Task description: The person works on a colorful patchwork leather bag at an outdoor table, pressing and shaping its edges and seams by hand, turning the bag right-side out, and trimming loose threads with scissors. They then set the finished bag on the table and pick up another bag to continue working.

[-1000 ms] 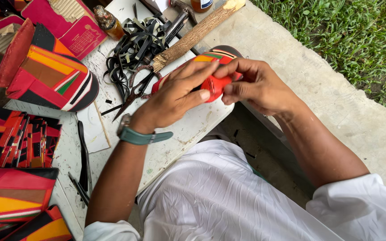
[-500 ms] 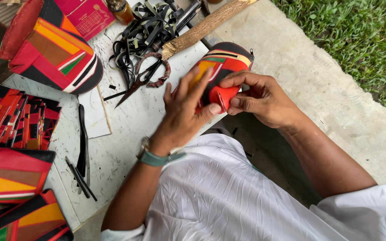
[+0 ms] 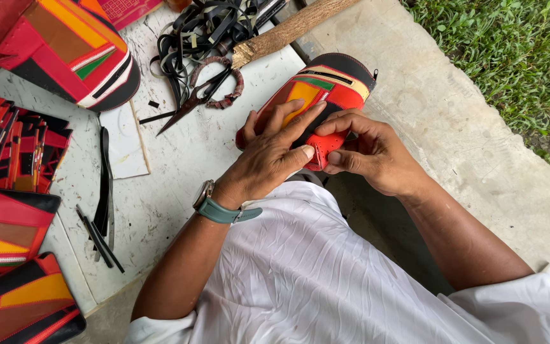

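Between both hands | patchwork pouch [image 3: 326, 86] | left hand [image 3: 272, 159] on top | right hand [image 3: 370, 153] pinching edge

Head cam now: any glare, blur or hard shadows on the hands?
Head view: soft, even daylight, no glare, no hard shadows. Left hand and right hand are sharp on the red patchwork pouch, stitching readable. Scissors and white worktable also in focus. Mild wide-angle stretch at the edges; grass slightly soft.
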Demonstrator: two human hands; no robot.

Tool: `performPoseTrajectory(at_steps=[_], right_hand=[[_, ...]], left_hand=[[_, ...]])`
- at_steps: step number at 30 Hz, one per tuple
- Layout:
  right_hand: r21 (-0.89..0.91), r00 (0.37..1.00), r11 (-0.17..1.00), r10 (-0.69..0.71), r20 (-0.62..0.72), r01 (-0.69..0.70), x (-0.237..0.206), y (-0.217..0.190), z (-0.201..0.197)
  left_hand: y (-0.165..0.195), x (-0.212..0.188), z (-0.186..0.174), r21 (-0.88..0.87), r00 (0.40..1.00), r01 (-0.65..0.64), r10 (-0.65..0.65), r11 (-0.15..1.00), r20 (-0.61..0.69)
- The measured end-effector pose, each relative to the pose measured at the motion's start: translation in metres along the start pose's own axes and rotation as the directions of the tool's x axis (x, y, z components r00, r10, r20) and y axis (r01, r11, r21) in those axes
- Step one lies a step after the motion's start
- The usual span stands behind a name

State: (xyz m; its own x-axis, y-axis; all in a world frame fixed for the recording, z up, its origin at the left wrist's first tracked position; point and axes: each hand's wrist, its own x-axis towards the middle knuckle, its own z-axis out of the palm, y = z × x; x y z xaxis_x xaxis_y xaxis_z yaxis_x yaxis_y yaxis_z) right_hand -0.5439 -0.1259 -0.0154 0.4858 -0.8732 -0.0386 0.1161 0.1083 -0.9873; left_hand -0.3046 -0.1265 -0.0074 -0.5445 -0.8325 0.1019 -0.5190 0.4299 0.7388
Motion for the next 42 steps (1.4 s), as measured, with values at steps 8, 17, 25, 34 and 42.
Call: performPoseTrajectory(at_steps=[8,17,25,34,42], right_hand=[[-0.074,0.999,0.996,-0.048,0.012,0.049,0.0,0.006,0.002],[-0.225,0.975,0.953,-0.219,-0.042,0.204,0.004,0.019,0.005],[0.068,0.972,0.975,-0.204,-0.115,0.212,0.017,0.017,-0.001],[0.316,0.992,0.941,-0.112,-0.055,0.124,0.006,0.016,-0.021],[0.258,0.982,0.951,-0.141,-0.126,0.17,0.007,0.013,-0.022]], left_hand=[[0.001,0.008,-0.006,-0.014,0.993,0.037,-0.035,0.999,0.112],[0.002,0.006,0.02,0.122,0.979,-0.086,0.107,0.989,-0.172],[0.005,-0.003,0.028,0.261,0.908,-0.062,0.163,0.963,-0.387],[0.003,0.012,0.01,0.158,0.96,-0.204,0.229,0.966,-0.161],[0.016,0.03,0.017,0.278,0.961,-0.143,0.2,0.95,-0.192]])
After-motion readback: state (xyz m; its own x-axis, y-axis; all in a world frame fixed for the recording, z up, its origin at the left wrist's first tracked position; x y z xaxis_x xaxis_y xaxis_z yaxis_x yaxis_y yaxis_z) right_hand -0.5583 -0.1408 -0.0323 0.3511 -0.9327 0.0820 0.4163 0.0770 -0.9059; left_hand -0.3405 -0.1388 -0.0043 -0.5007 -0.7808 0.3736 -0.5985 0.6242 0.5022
